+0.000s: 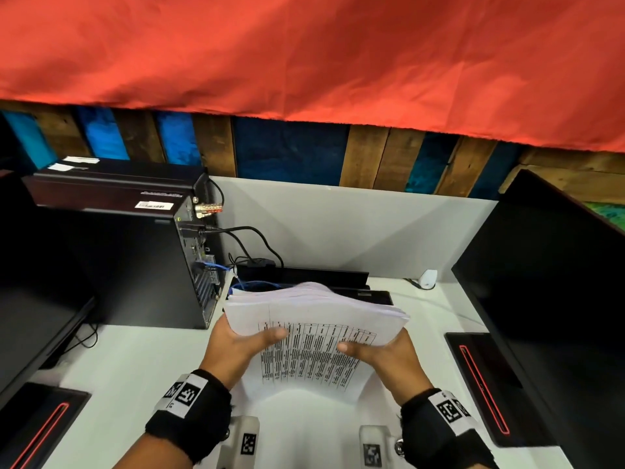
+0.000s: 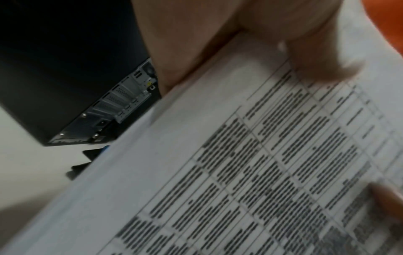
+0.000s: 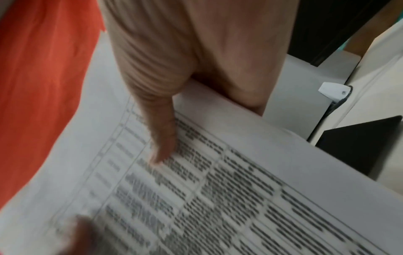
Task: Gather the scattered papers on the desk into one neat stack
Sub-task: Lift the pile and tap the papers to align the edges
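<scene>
Overhead, the left hand and right hand each grip a side of the white stack of printed table sheets, held above the white desk beside a black computer tower. From the left wrist, a thumb presses the top sheet. From the right wrist, a thumb likewise pins the pages.

A white desk carries a black computer tower at back left, two black monitor bases with red lines, left and right, and a small white adapter near the rear partition
</scene>
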Available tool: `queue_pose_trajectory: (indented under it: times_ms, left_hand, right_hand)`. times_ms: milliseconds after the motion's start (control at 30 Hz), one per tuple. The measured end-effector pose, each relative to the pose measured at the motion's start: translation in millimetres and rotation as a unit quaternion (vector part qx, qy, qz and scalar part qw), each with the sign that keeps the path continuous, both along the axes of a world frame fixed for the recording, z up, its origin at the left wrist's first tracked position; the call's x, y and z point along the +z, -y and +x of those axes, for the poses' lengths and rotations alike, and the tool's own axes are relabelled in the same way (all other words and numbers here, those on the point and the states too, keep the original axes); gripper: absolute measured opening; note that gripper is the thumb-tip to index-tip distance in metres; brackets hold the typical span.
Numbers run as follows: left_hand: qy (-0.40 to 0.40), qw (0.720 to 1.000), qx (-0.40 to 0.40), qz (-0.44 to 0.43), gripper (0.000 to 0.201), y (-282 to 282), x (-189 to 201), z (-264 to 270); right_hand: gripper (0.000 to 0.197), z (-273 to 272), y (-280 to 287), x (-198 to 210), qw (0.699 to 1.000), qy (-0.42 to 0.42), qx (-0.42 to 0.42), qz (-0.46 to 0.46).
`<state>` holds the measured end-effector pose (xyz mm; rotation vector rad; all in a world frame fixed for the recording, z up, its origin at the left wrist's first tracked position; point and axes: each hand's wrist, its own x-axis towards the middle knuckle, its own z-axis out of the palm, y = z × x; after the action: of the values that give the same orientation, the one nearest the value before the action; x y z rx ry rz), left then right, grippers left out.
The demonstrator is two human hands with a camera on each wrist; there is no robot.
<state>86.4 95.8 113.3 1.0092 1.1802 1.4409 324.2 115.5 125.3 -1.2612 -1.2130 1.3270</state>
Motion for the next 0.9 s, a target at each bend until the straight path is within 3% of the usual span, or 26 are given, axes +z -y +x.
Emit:
queue_pose_trajectory:
  times_ms: [67, 167, 300, 400, 500, 600, 800, 900]
  left_hand:
    - [-0.022, 0.999, 0.022, -0.016, 0.049, 0.4, -0.2, 3.8]
    - [-0.029, 0.997, 0.067, 0.006, 0.043, 1.3, 7.1, 8.4]
    - [-0.026, 0.993, 0.102, 0.048, 0.041, 8.1, 27.2, 15.1]
    - [-0.033, 0.985, 0.148, 0.082, 0.029, 13.5, 38.0, 19.0]
    - [-0.052, 0.974, 0.191, 0.108, 0.027, 17.2, 45.1, 24.7]
    - [-0.078, 0.965, 0.228, 0.107, 0.013, 17.0, 49.3, 27.6]
    - [-0.037, 0.968, 0.235, 0.078, 0.013, 17.6, 44.1, 20.6]
    - [-0.026, 0.976, 0.204, 0.075, 0.012, 24.4, 43.2, 22.9]
  right_hand:
    - [0.044, -4.1, 2.3, -0.9, 0.999, -0.002, -0.033, 0.017]
    - [0.038, -14.0, 7.5, 6.2, 0.996, -0.013, -0.070, 0.053]
    - [0.057, -22.7, 19.9, 19.4, 0.982, -0.019, -0.135, 0.133]
    - [0.085, -23.6, 26.5, 20.4, 0.955, 0.053, -0.159, 0.243]
    - [0.066, -27.6, 34.2, 17.7, 0.921, 0.170, -0.142, 0.320]
    - [0.048, -29.3, 39.3, 12.7, 0.919, 0.198, -0.137, 0.313]
    - [0.057, -28.3, 45.6, 16.6, 0.918, 0.194, -0.163, 0.305]
    - [0.058, -29.0, 49.7, 17.3, 0.937, 0.165, -0.147, 0.271]
